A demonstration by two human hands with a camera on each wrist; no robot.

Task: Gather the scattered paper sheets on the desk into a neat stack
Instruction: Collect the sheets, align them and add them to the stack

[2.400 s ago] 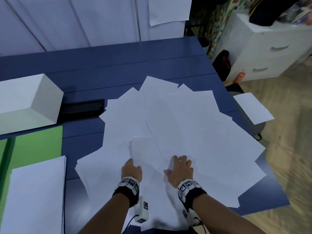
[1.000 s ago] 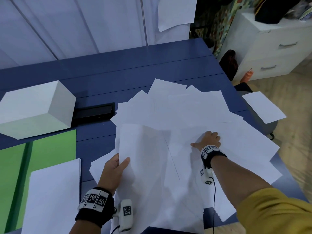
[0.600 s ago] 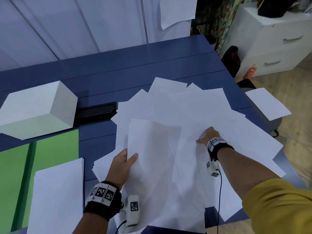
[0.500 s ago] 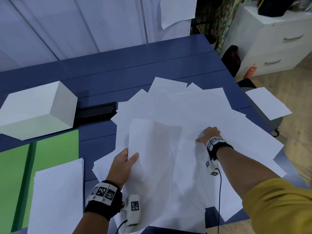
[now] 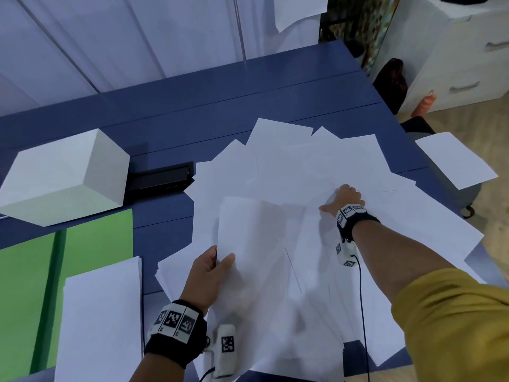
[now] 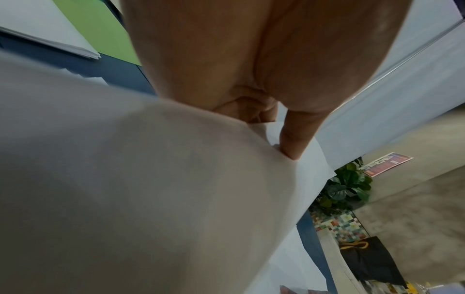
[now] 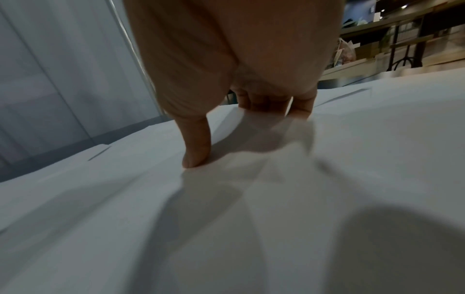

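Left hand [image 5: 205,277] pinches a lifted sheaf [image 5: 248,244] at its left edge, lower centre of the head view, thumb on top and fingers underneath. Right hand [image 5: 344,199] is out at centre right, fingers bent with the tips down on the loose sheets [image 5: 316,164]; the right wrist view shows thumb and fingertips pressing the paper, nothing gripped.

The spread fans across the middle of the desk [image 5: 220,106], and some sheets overhang its right edge.

As I judge it, I'm raking the next sheets toward the sheaf. Best to drag with light fingertip pressure so only the top sheet slides, lead it under my left thumb, and keep the sheaf low. Main risk is creasing, or nudging the overhanging sheets off.
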